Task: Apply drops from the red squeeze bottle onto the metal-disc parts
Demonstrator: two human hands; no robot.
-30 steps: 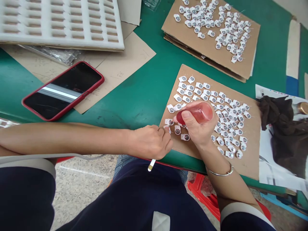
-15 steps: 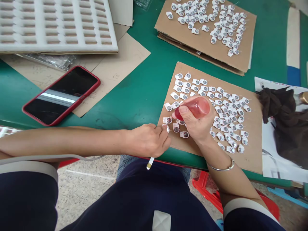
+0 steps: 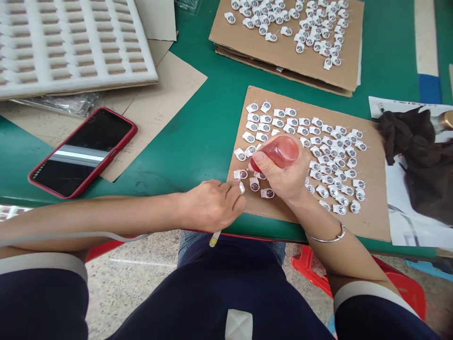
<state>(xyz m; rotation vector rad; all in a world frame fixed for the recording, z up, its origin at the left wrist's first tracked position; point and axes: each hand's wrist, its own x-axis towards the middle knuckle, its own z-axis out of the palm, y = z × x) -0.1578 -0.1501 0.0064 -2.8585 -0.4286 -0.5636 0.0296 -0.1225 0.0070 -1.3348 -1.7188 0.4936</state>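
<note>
My left hand (image 3: pixel 216 205) is closed at the near left edge of a cardboard sheet (image 3: pixel 368 222). From under it sticks out a slim white tool (image 3: pixel 214 239) with a yellowish end; its working tip is mostly hidden by my fingers. My right hand (image 3: pixel 288 182) wraps round a red, translucent squeeze bottle (image 3: pixel 282 150), tilted with its narrow end down to the left. That end points toward a small white part with a round dark centre (image 3: pixel 241 174), close to my left fingertips. Rows of similar parts with silvery centres (image 3: pixel 333 153) cover the sheet.
Behind lies a stack of cardboard (image 3: pixel 283 56) bearing many more such parts. A red-cased phone (image 3: pixel 83 151) rests at left on brown paper, below a white foam tray (image 3: pixel 76 42). Dark cloth (image 3: pixel 421 160) lies on white paper at right. The green table's front edge runs before me.
The view has shifted slightly, so the table things sit a little further left. Both hands keep their holds and stay at the same part; the bottle tilts much as before.
</note>
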